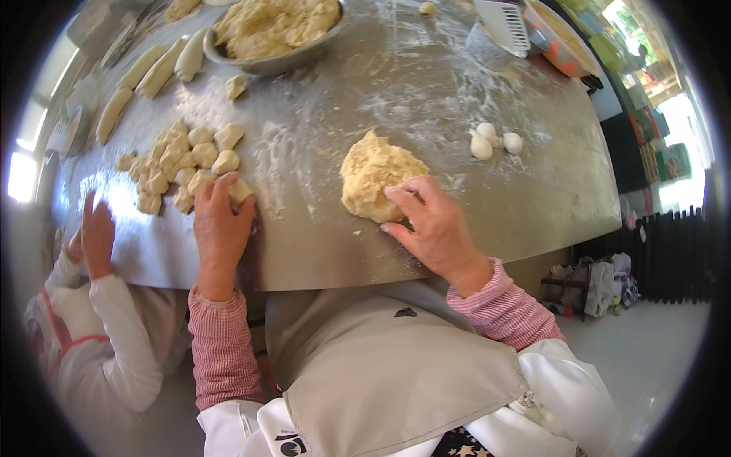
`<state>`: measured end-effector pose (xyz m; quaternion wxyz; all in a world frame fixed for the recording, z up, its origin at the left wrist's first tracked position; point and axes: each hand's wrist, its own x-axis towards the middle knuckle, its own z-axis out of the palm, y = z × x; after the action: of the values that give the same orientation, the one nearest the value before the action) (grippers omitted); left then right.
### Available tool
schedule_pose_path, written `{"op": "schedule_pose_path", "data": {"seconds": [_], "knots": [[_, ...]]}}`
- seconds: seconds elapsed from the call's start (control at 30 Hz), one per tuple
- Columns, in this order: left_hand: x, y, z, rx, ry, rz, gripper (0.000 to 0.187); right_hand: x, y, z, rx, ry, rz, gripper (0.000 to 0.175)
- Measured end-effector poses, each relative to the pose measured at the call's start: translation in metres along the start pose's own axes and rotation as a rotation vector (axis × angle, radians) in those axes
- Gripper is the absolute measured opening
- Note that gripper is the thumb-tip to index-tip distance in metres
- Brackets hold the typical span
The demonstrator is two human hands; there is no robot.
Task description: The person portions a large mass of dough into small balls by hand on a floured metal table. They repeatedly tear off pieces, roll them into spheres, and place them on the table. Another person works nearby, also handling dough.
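My left hand (223, 228) has its thumb and fingers around a pale dough piece (240, 192) at the near right edge of a heap of small dough pieces (171, 157). With its fingertips, my right hand (428, 228) touches the right side of a large, rough yellow dough lump (374, 174) on the metal table (302, 245). Whether it pinches any dough off cannot be told. Several small white dough balls (485, 134) lie to the right of the lump.
A metal bowl (280, 65) of yellow dough stands at the back, with long dough rolls (163, 68) to its left. A slotted white plastic tool (502, 25) and an orange-and-white basin (557, 43) are at the back right. A co-worker's hands (97, 234) are at the left edge.
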<state>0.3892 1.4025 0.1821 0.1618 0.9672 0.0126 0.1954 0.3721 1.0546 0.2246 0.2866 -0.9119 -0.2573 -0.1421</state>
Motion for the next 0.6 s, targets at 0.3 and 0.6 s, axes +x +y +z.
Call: {"op": "schedule_pose_path", "data": {"seconds": [0.3,0.6], "knots": [[-0.019,0.018,-0.018,-1.689,-0.322,-0.544,0.037,-0.004,0.004,0.005,0.024,-0.014,0.011,0.053],[-0.029,0.034,-0.049,-1.640,-0.428,-0.658,0.044,-0.007,0.003,0.001,0.026,-0.034,0.049,0.055]]}}
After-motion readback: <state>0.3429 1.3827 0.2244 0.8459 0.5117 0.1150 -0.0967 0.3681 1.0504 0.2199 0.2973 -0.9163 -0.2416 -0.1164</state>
